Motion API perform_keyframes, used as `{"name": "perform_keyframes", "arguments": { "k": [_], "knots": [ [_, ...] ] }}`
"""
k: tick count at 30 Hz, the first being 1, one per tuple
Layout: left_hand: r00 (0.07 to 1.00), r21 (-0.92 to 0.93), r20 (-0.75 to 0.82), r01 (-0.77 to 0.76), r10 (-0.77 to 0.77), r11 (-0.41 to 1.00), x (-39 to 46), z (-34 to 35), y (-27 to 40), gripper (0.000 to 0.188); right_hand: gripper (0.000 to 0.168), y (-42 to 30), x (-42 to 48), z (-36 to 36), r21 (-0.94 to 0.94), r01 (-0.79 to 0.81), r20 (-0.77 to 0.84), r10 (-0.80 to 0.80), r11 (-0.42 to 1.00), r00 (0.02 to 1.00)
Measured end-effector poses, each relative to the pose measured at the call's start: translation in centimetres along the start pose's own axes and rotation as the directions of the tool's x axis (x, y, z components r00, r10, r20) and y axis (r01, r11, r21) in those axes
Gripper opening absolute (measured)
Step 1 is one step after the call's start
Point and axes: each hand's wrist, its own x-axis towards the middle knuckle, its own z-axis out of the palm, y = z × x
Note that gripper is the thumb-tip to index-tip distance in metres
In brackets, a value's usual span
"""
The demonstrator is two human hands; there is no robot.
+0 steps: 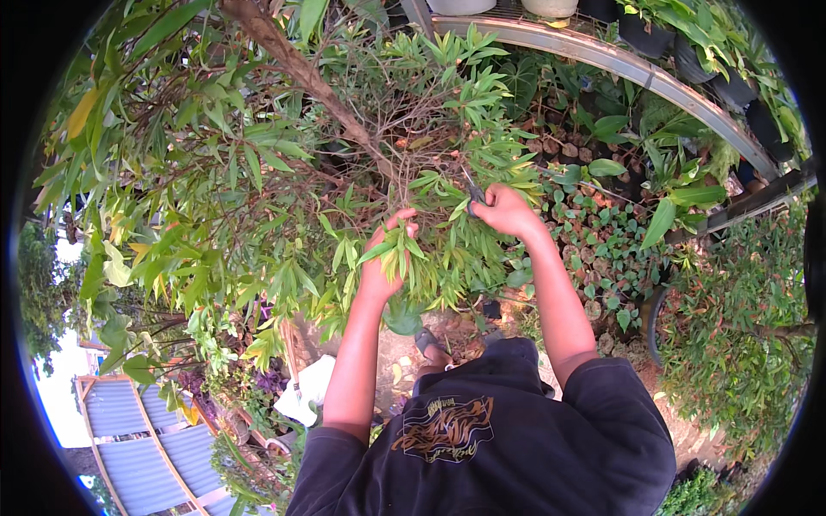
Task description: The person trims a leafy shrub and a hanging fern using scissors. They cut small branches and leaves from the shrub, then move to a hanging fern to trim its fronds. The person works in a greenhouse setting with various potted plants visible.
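A leafy shrub (pixel 452 258) with thin twigs and narrow green leaves spreads before me, its brown branch (pixel 329 97) slanting down from the upper left. My left hand (pixel 387 251) is closed around a leafy twig (pixel 403 248) at the shrub's near side. To the right of it, my right hand (pixel 506 209) grips the dark handles of a pair of scissors or small snips (pixel 475 192). The blades point up and to the left among the leaves; whether they are apart is too small to tell.
A curved metal rail (pixel 606 55) of a plant rack with pots crosses the upper right. Small potted plants (pixel 600 238) stand close together right of the shrub. Another shrub in a round pot (pixel 655 326) is at the far right. My feet rest on a littered dirt path (pixel 397 351).
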Motion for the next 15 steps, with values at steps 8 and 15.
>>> {"name": "perform_keyframes", "arguments": {
  "k": [8,15],
  "knots": [
    [0.999,0.022,0.045,-0.018,0.016,1.000,-0.6,-0.1,-0.1,0.032,0.039,-1.4,1.0,0.0,-0.183,0.041,-0.187,-0.076,0.982,0.979],
    [0.998,0.053,0.040,-0.053,0.050,0.997,-0.7,-0.2,-0.7,0.033,0.032,0.8,1.0,-0.6,-0.012,-0.081,-0.248,0.076,0.997,0.966]
  ]
}}
